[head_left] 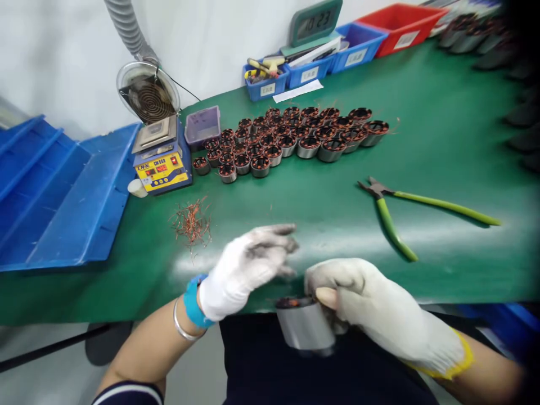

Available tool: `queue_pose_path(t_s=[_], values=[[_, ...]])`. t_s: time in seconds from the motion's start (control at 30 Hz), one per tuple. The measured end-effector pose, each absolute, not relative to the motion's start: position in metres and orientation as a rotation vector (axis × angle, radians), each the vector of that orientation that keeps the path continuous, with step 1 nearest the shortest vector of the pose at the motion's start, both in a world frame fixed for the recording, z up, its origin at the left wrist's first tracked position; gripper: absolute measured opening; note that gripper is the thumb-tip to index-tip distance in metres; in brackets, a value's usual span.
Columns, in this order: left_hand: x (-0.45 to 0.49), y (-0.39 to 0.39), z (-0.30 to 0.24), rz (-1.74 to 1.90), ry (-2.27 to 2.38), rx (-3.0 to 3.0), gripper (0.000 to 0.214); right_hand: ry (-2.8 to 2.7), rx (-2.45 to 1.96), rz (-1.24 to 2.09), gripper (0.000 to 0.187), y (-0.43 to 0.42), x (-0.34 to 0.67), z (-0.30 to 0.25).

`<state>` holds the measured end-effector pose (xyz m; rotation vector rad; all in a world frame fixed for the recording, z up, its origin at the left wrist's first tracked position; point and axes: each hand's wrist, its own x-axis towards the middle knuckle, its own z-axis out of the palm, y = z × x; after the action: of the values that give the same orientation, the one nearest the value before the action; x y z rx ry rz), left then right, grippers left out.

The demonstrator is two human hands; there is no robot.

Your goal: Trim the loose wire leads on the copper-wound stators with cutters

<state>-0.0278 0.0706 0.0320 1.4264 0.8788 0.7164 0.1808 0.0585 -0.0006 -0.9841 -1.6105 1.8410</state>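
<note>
In my gloved right hand (354, 292) is a motor stator (306, 326), a silver metal ring with copper windings at its top. It is held by the rim between thumb and fingers, tilted, just off the bench's front edge. The bare thumb tip pokes out of that glove. My left hand (257, 259), in a white glove with dark-stained fingertips, hovers over the bench edge left of the stator. Its fingers are apart and hold nothing. Green-handled cutting pliers (382, 194) lie spread on the bench to the right. Copper wire clippings (193, 223) form a small pile at left.
Several stators (270, 138) stand in rows on the green bench (295, 202). Behind them are blue bins (265, 84), a red bin (400, 34) and a clock (316, 22). A solder pot (162, 163), a purple box (202, 126) and blue trays (63, 197) stand left.
</note>
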Motion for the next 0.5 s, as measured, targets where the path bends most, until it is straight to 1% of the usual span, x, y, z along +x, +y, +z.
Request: queue_pose_path(t_s=[0.07, 0.1, 0.17, 0.2, 0.3, 0.33, 0.5], values=[[-0.027, 0.075, 0.033, 0.505, 0.789, 1.483, 0.031, -1.978, -1.031, 1.457, 0.043, 0.067, 0.184, 0.007], [-0.027, 0.077, 0.033, 0.423, 0.791, 1.558, 0.024, -2.118, -1.066, 1.29, 0.038, 0.071, 0.186, 0.009], [-0.025, 0.081, 0.03, 0.392, 0.887, 1.786, 0.019, -2.278, -1.162, 1.134, 0.034, 0.079, 0.19, 0.009], [-0.025, 0.082, 0.027, 0.42, 0.941, 1.909, 0.022, -2.304, -1.226, 1.126, 0.035, 0.082, 0.191, 0.006], [-0.022, 0.083, 0.014, 0.454, 1.016, 2.238, 0.047, -2.277, -1.373, 1.173, 0.042, 0.089, 0.191, -0.002], [-0.022, 0.083, 0.01, 0.45, 1.034, 2.308, 0.05, -2.259, -1.404, 1.176, 0.043, 0.091, 0.191, -0.004], [-0.026, 0.087, 0.002, 0.443, 1.114, 2.457, 0.041, -2.257, -1.435, 1.26, 0.048, 0.099, 0.211, -0.006]])
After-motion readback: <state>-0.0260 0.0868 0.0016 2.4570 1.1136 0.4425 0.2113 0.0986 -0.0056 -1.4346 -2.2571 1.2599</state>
